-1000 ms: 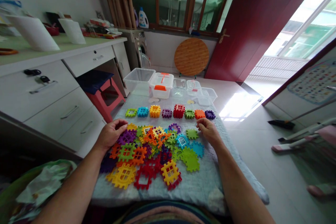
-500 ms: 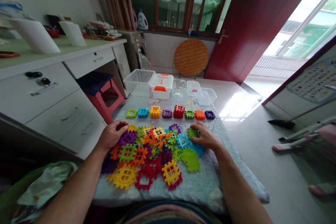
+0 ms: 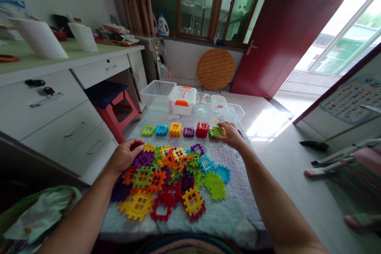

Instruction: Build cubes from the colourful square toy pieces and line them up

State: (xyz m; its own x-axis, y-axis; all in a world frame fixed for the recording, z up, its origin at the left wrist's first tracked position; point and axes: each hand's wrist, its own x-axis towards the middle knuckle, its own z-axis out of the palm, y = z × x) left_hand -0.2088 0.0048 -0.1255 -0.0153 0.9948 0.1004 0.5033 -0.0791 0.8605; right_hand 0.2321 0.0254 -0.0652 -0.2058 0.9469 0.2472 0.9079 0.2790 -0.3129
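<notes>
My right hand [image 3: 232,134] pinches a green notched plastic building block [image 3: 216,131] at the green spot in a row of sorted blocks. Whether it rests on the block below cannot be seen. Along the row stand a red stack [image 3: 202,129], a yellow stack [image 3: 175,129], a blue stack [image 3: 161,130] and a purple block [image 3: 188,131]; my hand covers the orange one. My left hand [image 3: 126,158] lies at the left edge of a mixed pile, fingers loosely bent and apart, beside a yellow block [image 3: 149,147] and a purple block [image 3: 143,159].
Behind the row stand a clear open bin [image 3: 158,91], a lidded box with orange clips [image 3: 182,101] and smaller clear containers. A cloth [image 3: 226,218] covers the table. To the left are a pink stool [image 3: 117,109] and drawers [image 3: 59,119].
My right hand has carried the green block from the pile's right side up to the row, uncovering a blue block in the pile. My left hand has barely moved.
</notes>
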